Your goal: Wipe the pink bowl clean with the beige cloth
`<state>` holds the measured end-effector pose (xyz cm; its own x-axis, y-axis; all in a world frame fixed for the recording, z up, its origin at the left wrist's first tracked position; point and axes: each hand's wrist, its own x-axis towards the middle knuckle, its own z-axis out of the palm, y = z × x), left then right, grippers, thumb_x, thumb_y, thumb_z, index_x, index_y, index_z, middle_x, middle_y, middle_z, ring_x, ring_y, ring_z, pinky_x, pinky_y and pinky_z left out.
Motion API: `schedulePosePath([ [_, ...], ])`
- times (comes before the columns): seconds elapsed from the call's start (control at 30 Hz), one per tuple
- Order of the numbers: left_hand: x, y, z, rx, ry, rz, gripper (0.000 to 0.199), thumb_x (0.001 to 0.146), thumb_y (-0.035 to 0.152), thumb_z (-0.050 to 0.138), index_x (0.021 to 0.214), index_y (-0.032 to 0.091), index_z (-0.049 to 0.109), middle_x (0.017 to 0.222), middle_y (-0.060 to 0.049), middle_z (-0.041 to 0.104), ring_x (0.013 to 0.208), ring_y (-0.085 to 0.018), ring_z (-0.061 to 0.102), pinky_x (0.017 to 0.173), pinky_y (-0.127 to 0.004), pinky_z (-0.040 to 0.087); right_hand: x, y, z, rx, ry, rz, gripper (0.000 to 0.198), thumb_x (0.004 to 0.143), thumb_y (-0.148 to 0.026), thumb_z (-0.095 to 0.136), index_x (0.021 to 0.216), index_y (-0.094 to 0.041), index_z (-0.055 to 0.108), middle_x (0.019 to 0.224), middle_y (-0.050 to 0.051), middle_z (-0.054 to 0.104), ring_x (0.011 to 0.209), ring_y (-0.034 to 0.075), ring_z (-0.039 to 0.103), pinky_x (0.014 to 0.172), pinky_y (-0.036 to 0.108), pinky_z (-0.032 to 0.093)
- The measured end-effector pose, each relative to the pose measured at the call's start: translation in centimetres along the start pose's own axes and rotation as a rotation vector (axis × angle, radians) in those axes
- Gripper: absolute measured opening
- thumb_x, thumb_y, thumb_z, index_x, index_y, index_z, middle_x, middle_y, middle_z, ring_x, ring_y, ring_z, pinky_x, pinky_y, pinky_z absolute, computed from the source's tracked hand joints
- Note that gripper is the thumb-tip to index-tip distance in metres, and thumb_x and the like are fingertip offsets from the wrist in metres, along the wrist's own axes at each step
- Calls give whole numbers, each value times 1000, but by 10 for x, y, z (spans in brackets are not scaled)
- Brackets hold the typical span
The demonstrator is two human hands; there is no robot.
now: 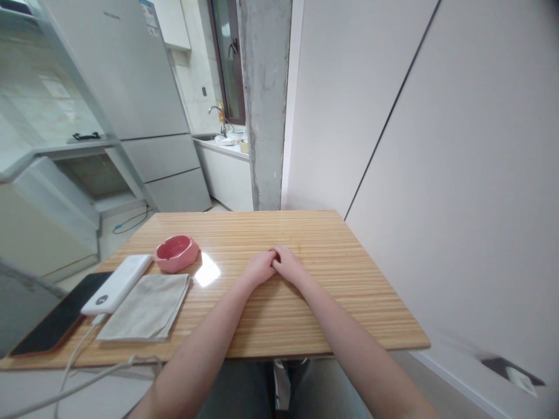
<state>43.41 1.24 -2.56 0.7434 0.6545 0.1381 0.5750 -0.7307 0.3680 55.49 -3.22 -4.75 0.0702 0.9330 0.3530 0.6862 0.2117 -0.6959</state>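
Observation:
My left hand (pixel 261 267) and my right hand (pixel 287 263) rest together near the middle of the wood-grain table (pixel 358 291). Their fingertips meet, and the fingers of both are curled in. I see nothing held in either one; the undersides are hidden. To the left of my hands lies a folded grey cloth (pixel 146 308). Behind it stands a pink ashtray (pixel 176 254) with notches in its rim. A white power bank (pixel 117 285) lies along the cloth's left side, with a white cable (pixel 82 343) plugged into its near end.
A flat black board (pixel 61 314) lies at the table's left edge, partly under the power bank. The cable hangs over the front edge. Beyond the table are a grey refrigerator (pixel 126 75), a sink counter (pixel 227 169) and a concrete pillar (pixel 267 105). White panels (pixel 458 174) rise on the right.

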Motion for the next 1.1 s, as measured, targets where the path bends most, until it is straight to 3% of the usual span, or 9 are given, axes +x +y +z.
schedulePosePath([
  [0.13, -15, -19, -46, 57, 234, -141, 24, 82, 17, 45, 101, 16, 59, 104, -10, 63, 96, -20, 58, 85, -32, 43, 2, 2, -4, 110, 279, -58, 51, 68, -4, 42, 116, -19, 53, 109, 8, 56, 87, 16, 52, 82, 32, 44],
  [0.27, -44, -65, -92, 306, 561, -585, 36, 84, 29, 43, 116, 15, 52, 117, -17, 56, 114, -33, 47, 97, -53, 30, 5, 9, -9, 219, 604, 73, 42, 75, -10, 40, 114, -18, 51, 108, 8, 55, 79, 15, 49, 77, 31, 44],
  [0.43, -65, -101, -100, 346, 243, -870, 47, 79, 39, 48, 121, 16, 49, 106, -21, 62, 106, -38, 53, 95, -66, 21, 8, 15, -10, 303, 633, 141, 38, 76, -14, 41, 112, -18, 51, 105, 7, 56, 78, 15, 49, 75, 30, 43],
  [0.6, -71, -105, -92, 397, 377, -894, 43, 82, 35, 43, 120, 14, 49, 109, -23, 61, 113, -39, 48, 92, -65, 26, 7, 11, -11, 311, 595, 107, 38, 75, -14, 42, 111, -18, 53, 99, 6, 57, 76, 15, 50, 72, 29, 42],
  [0.7, -75, -111, -93, 397, 346, -927, 40, 83, 39, 43, 109, 12, 56, 107, -23, 60, 111, -41, 50, 91, -61, 31, 8, 10, -14, 355, 630, 134, 34, 76, -18, 43, 108, -18, 54, 100, 6, 58, 75, 14, 51, 70, 29, 42],
  [0.8, -73, -112, -95, 365, 287, -844, 33, 85, 38, 40, 96, 13, 60, 103, -20, 62, 102, -37, 55, 86, -55, 38, 9, 15, -20, 432, 740, 223, 29, 79, -25, 42, 105, -18, 54, 100, 7, 60, 78, 15, 53, 72, 29, 43],
  [0.93, -57, -77, -86, 342, 285, -493, 23, 85, 35, 45, 85, 17, 59, 96, -15, 66, 97, -30, 58, 88, -45, 39, 13, 27, -28, 536, 893, 378, 28, 81, -33, 42, 101, -19, 55, 99, 7, 62, 85, 16, 56, 79, 31, 43],
  [1.0, -48, -45, -74, 243, 241, -295, 21, 85, 36, 48, 79, 18, 58, 92, -11, 66, 92, -26, 59, 85, -39, 41, 15, 29, -28, 641, 848, 393, 30, 80, -37, 44, 102, -20, 57, 100, 6, 64, 86, 16, 58, 79, 32, 45],
  [1.1, -35, 2, -50, 139, 184, -78, 19, 85, 33, 49, 79, 18, 59, 92, -10, 66, 93, -25, 58, 86, -38, 41, 16, 27, -22, 833, 585, 309, 35, 78, -43, 51, 103, -21, 61, 106, 6, 67, 97, 18, 61, 84, 33, 46],
])
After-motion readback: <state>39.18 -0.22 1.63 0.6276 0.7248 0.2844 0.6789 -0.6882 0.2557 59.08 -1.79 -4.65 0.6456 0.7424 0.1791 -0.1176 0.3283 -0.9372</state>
